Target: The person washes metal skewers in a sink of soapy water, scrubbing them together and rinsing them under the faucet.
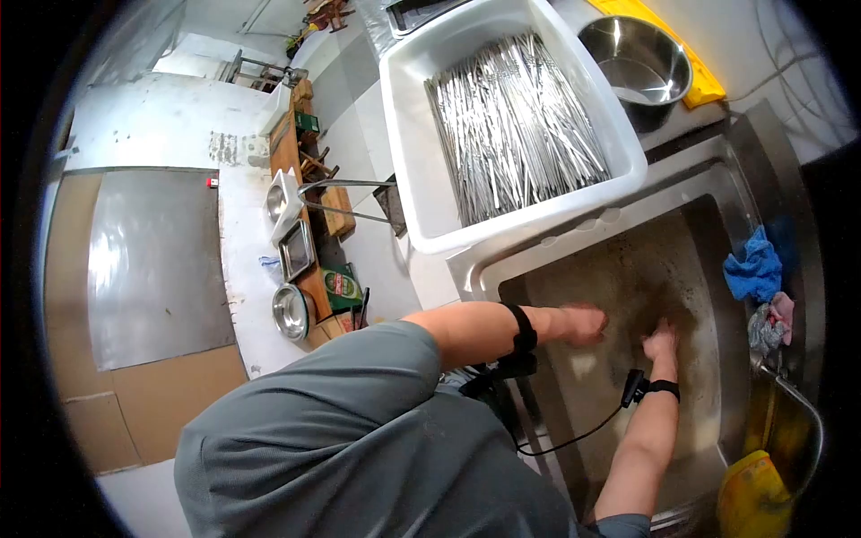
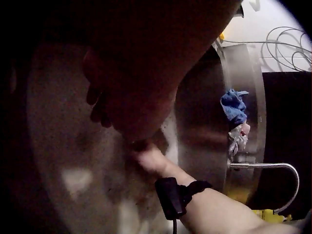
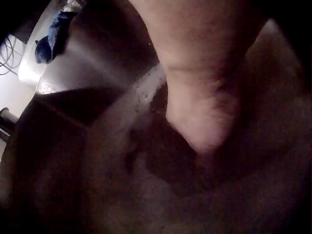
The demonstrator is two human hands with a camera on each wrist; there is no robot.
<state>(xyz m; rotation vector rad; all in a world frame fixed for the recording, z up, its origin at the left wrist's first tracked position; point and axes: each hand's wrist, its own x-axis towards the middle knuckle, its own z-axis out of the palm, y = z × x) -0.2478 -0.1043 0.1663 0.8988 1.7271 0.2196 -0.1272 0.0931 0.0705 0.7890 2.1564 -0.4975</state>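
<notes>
Both hands are over or in the murky brown water (image 1: 619, 260) of a stainless steel sink (image 1: 708, 184). My left hand (image 1: 585, 324) is blurred near the middle of the basin. Its dark, loosely bent fingers (image 2: 92, 97) show in the left wrist view, with nothing seen in them. My right hand (image 1: 661, 341) reaches down closer to the faucet side, beside a dark, cloudy patch. In the right wrist view its fingers disappear into the dark water, so I cannot tell what they hold. A pale patch (image 1: 585, 364) shows below the left hand.
A white plastic tub (image 1: 628, 166) full of thin metal sticks (image 1: 511, 125) stands beyond the sink's left end. Near it is a steel pot (image 1: 635, 63). A blue cloth (image 1: 755, 264), a curved faucet (image 1: 812, 408) and a yellow container (image 1: 753, 498) line the far side.
</notes>
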